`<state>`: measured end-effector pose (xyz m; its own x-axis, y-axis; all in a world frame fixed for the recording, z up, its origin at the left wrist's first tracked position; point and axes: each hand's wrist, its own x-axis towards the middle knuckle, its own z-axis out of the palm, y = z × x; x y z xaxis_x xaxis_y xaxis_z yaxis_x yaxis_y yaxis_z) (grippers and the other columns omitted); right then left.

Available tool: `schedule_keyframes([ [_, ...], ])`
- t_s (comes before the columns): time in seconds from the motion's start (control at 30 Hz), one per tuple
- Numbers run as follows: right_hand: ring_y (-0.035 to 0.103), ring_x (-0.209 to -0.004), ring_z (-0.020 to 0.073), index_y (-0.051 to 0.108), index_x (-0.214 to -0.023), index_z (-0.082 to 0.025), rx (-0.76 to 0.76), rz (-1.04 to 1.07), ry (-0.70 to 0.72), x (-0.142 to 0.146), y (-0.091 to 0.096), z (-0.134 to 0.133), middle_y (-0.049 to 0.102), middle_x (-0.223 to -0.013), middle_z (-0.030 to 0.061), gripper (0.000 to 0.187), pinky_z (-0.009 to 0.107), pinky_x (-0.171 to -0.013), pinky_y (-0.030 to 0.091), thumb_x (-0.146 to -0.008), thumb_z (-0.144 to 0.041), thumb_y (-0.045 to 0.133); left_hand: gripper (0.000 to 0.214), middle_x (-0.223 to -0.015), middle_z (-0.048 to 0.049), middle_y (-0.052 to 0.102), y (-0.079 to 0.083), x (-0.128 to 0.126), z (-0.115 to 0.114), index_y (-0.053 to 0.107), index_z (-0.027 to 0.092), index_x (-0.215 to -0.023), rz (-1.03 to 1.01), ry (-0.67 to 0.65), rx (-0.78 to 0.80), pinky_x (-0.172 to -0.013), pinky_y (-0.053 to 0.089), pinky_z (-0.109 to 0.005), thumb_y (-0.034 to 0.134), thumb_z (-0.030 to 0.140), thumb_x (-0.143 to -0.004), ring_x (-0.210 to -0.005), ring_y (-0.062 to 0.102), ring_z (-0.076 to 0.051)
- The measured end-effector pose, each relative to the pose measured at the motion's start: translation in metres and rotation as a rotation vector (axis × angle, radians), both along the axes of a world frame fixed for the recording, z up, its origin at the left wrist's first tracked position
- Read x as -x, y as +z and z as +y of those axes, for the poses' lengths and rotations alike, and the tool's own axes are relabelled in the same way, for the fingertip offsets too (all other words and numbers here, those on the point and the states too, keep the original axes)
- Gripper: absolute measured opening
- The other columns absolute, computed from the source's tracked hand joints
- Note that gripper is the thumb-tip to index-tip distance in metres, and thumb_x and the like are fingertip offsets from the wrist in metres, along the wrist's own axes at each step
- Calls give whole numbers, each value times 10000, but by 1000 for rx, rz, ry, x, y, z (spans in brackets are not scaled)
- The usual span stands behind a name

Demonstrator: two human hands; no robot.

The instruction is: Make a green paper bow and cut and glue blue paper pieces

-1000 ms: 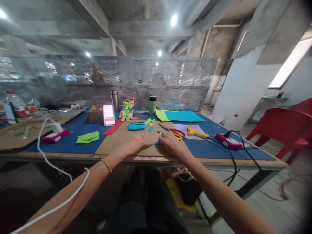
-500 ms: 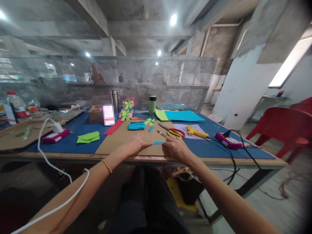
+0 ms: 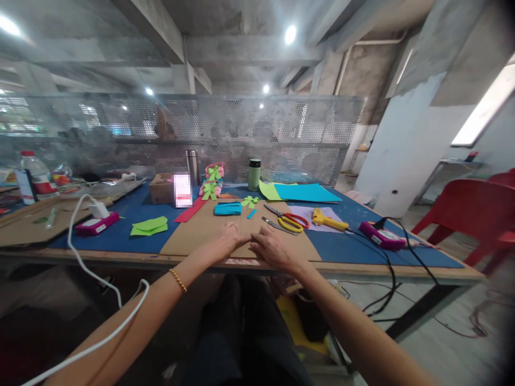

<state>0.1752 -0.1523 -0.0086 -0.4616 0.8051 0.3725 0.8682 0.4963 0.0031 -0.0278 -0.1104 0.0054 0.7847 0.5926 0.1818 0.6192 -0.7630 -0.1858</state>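
My left hand [image 3: 226, 241] is closed low over the brown cardboard [image 3: 181, 236], its fingertips pointing right. Right beside it, fingertip to fingertip, my right hand [image 3: 274, 247] is bent over the same cardboard with fingers pressed together. The blue paper strip that showed between them earlier is now hidden by the fingers. Beyond the hands lie a small blue strip [image 3: 251, 214], a bundle of blue paper [image 3: 227, 208] and a green paper bow [image 3: 250, 201]. Just past my right hand are scissors [image 3: 293, 221] with red and yellow handles and a thin metal blade tool [image 3: 277, 225].
A yellow glue gun [image 3: 328, 220] rests on purple paper [image 3: 301, 212], its cable running to a purple box [image 3: 381, 236]. Green sheets [image 3: 148, 226] and another purple box [image 3: 97, 224] lie left. Behind stand a green bottle [image 3: 254, 176], a steel flask [image 3: 192, 167] and a carton [image 3: 160, 188].
My right hand has moved left until it meets my left hand, covering the blue strip that showed between them. The view has shifted slightly.
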Motion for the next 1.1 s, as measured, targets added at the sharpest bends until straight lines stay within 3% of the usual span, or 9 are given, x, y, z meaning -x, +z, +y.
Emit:
schedule_keyframes([
  [0.1,523,-912,204,729,-1026,-150,-3,-23,5,-2,-3,2,577,-917,81,262,311,-832,397,-1032,-307,520,485,-1001,-91,549,-6,8,-3,565,392,-1426,-87,79,53,-833,436,-337,491,241,-972,-951,526,-254],
  [0.23,490,-870,210,711,-1247,-246,-35,-77,28,-3,0,2,540,-905,73,301,309,-771,361,-1022,-339,535,456,-1037,-109,571,-16,21,-6,676,287,-1298,-163,191,63,-845,437,-350,405,135,-964,-986,516,-253],
  [0.6,468,-839,189,775,-1138,-267,7,-58,22,-2,5,1,493,-907,63,298,296,-729,330,-1033,-366,515,409,-1164,-139,629,-18,35,-34,694,155,-1109,-142,420,-48,-877,393,-409,331,42,-957,-971,611,-239],
  [0.87,458,-827,192,777,-1112,-233,17,-73,33,1,8,0,481,-878,58,293,302,-745,337,-1034,-332,512,359,-1111,-130,674,-6,61,-49,700,195,-1080,-86,460,-107,-887,367,-443,391,64,-950,-1003,616,-267],
  [1.0,469,-828,194,776,-1114,-238,23,-80,41,1,9,-1,484,-871,56,283,303,-738,335,-1029,-333,523,408,-1173,-186,662,2,44,-45,706,128,-1073,-169,501,-227,-935,366,-463,330,39,-941,-1015,625,-288],
  [1.1,470,-825,199,772,-1110,-231,9,-98,33,1,9,-1,498,-869,63,284,305,-743,339,-1029,-318,514,446,-1300,-156,650,-2,13,-43,582,153,-1343,-300,319,-140,-975,386,-415,325,91,-983,-1103,629,-251],
])
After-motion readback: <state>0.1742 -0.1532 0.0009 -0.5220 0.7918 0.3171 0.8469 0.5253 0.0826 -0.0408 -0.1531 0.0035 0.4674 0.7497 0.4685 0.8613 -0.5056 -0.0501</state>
